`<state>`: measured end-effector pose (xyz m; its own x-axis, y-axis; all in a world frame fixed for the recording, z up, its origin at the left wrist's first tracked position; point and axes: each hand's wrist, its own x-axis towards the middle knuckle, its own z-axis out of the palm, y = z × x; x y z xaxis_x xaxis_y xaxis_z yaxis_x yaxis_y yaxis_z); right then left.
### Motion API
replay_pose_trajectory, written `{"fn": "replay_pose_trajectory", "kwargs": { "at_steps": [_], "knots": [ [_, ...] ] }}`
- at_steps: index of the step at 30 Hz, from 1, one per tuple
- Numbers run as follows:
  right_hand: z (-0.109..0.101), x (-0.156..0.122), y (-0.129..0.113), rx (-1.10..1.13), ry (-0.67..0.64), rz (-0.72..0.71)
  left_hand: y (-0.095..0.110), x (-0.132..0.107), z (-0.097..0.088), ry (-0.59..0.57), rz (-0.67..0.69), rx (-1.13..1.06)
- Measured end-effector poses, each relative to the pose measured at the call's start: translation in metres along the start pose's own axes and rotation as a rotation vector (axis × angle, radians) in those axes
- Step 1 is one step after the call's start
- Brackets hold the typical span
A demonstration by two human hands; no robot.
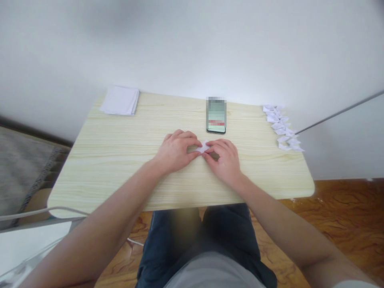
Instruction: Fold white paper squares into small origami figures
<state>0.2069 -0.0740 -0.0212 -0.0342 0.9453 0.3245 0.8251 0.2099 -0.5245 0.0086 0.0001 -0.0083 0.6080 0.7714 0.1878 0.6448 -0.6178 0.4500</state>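
Observation:
A small folded piece of white paper lies between my hands near the middle of the table. My left hand pinches its left side with thumb and forefinger. From the right, my right hand grips the other side, its fingertips close together on the paper. Much of the paper is hidden by the fingers, so its exact folds do not show. Just beyond my hands lies a phone with its screen lit.
A stack of white paper sheets sits at the table's far left corner. Several folded white paper figures stand in a row along the right edge. The wooden table meets a white wall behind. A white cable crosses its front left corner.

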Motion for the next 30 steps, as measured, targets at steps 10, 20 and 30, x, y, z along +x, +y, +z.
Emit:
{"fn": "replay_pose_trajectory", "kwargs": {
  "at_steps": [10,20,30],
  "knots": [
    [-0.005,0.004,0.013,0.102,-0.031,-0.036,0.006,-0.009,-0.002,-0.019,0.003,0.058],
    [0.001,0.007,0.006,0.011,0.048,0.126,0.011,-0.019,0.006,0.097,-0.069,0.06],
    [-0.005,0.021,-0.007,-0.142,-0.042,0.264,0.01,-0.015,0.007,0.114,-0.069,0.054]
  ]
}}
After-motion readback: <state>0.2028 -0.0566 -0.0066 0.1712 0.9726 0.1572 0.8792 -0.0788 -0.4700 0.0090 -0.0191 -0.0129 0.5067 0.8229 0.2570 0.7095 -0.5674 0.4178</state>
